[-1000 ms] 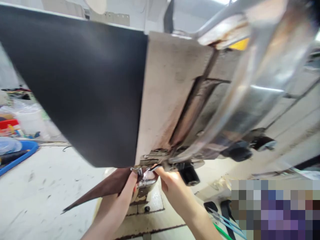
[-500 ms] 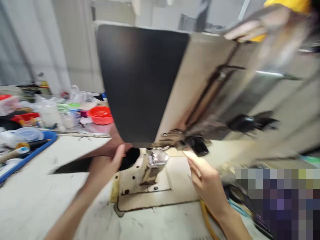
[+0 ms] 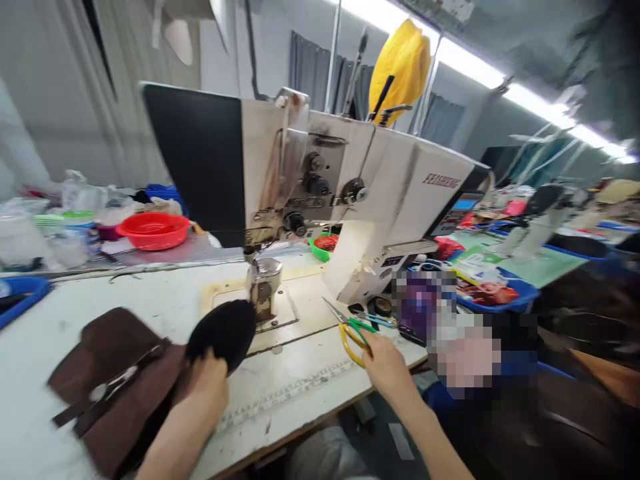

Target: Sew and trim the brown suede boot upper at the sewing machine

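Note:
My left hand (image 3: 207, 383) is closed on a brown shoe upper (image 3: 120, 347) with a strap and a dark, fuzzy-looking lining. The piece spreads over the left front of the white table, and its black rounded end reaches towards the post of the sewing machine (image 3: 265, 287). At the table's right front, my right hand (image 3: 385, 360) has its fingers closed at the yellow handles of a pair of scissors (image 3: 353, 343). The scissors' blades point away, towards the machine's base. Part of the handle and the fingertips hide one another, next to a green piece.
A red basin (image 3: 154, 232) and plastic tubs stand behind the table on the left. A blue tray (image 3: 23, 297) sits at the left edge. Behind the post is a green bowl (image 3: 324, 247). A tape roll (image 3: 383, 307) lies by the machine's base. Another bench (image 3: 537, 270) stands to the right.
The view has swung right and drawn back from the machine. My left hand has brought the shoe upper away from the post, nearer to me. My right hand has gone from beside the post to the scissors.

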Demonstrator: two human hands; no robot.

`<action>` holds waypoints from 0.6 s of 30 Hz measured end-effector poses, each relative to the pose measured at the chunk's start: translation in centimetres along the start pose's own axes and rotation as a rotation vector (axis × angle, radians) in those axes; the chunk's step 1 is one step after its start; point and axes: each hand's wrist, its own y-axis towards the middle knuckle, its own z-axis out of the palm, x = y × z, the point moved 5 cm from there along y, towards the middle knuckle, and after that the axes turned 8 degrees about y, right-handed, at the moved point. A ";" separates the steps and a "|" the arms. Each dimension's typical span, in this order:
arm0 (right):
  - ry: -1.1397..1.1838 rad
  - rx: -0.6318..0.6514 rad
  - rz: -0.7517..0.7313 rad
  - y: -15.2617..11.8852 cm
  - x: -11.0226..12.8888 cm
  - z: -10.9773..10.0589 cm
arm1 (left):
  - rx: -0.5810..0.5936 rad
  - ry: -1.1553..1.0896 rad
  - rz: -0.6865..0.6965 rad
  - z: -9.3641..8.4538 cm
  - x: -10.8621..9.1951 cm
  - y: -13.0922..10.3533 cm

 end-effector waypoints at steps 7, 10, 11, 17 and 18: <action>-0.015 0.136 0.098 -1.1 0.3 -1.1 | -0.401 0.057 0.298 -2.6 0.0 -9.3; 0.052 0.193 0.065 -4.5 1.4 -1.3 | -0.655 0.175 0.179 -3.6 3.7 -10.4; 0.105 0.227 0.028 -5.8 2.2 -1.2 | -0.614 0.208 0.138 -3.4 4.6 -9.9; 0.200 0.375 -0.351 -10.4 11.1 0.4 | -0.360 0.357 0.071 -2.7 3.7 -5.0; 0.158 0.364 -0.388 -10.3 12.4 0.7 | -0.338 0.373 0.083 -2.8 3.2 -4.5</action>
